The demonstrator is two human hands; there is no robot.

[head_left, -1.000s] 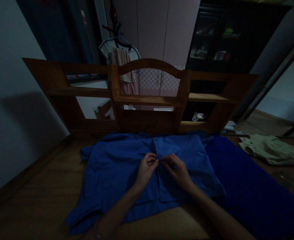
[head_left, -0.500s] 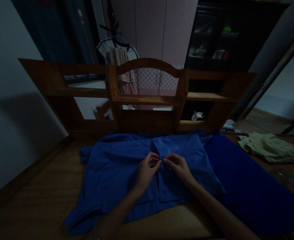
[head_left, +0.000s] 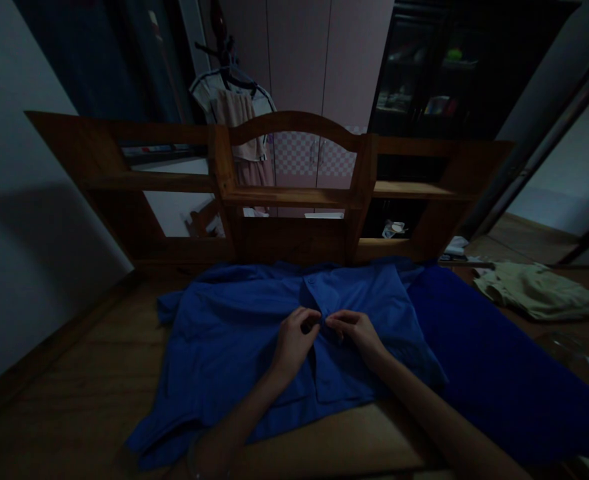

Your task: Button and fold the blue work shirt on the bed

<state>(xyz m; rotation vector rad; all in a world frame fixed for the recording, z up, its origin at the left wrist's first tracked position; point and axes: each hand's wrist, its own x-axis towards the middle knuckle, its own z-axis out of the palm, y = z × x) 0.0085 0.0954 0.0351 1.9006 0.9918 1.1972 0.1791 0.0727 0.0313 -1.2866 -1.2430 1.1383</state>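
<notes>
A blue button-up shirt (head_left: 234, 333) lies spread on the wooden bed boards, its front strip running down the middle. At that strip my left hand (head_left: 295, 337) pinches the fabric between thumb and fingers. Just to the right, my right hand (head_left: 357, 332) pinches the same strip, its fingertips almost touching those of the left. The bit of cloth between the fingertips, perhaps with a button, is too small and dark to make out.
Behind the shirt rises a wooden headboard (head_left: 294, 197) with open shelves. A darker blue cloth (head_left: 494, 360) lies to the right, and beyond it a pale green garment (head_left: 539, 288). Bare wooden boards (head_left: 84, 373) show at left, beside a wall (head_left: 29, 267).
Both hands stay at the front strip of the shirt, with small shifts of the fingers. The whole view has moved slightly.
</notes>
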